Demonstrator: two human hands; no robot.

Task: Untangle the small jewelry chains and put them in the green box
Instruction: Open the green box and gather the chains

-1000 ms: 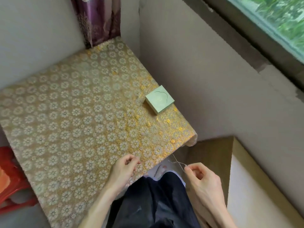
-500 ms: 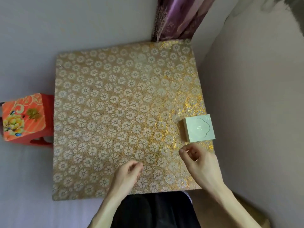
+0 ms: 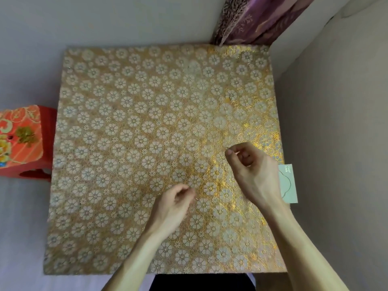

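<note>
Over the gold flowered tablecloth point(image 3: 126, 143) I held both hands up, my right hand point(image 3: 252, 171) and left hand point(image 3: 172, 204) each pinched narrow; the chains were too fine to see, so what they held I could not tell. The green box point(image 3: 289, 185) sat shut at the table's right edge, half behind my right wrist. I judged I was at the untangling step, and the next move called for teasing strands apart gently, not tugging.

Your table cover point(image 3: 130, 127) is gold with a repeating white flower pattern, shinier yellow-gold toward your right. Your box point(image 3: 290, 185) is pale green. Stool point(image 3: 21, 135) is red-orange with yellow floral print. Curtain point(image 3: 256, 15) is purple, patterned.
</note>
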